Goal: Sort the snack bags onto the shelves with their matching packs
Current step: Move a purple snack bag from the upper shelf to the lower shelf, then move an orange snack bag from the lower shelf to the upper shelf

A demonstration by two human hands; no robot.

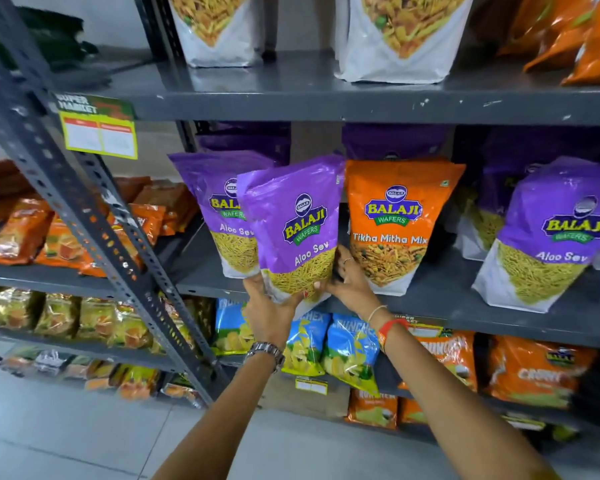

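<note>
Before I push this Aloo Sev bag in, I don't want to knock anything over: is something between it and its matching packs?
Nothing visible stands between them. The held Aloo Sev bag, gripped by the left hand and right hand, sits directly in front of another Aloo Sev pack. The orange Tikha Mitha Mix bag stands close beside it.

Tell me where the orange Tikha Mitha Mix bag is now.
The Tikha Mitha Mix bag stands upright on the middle shelf, centre of the head view, just right of the Aloo Sev bag held in both hands.
</note>
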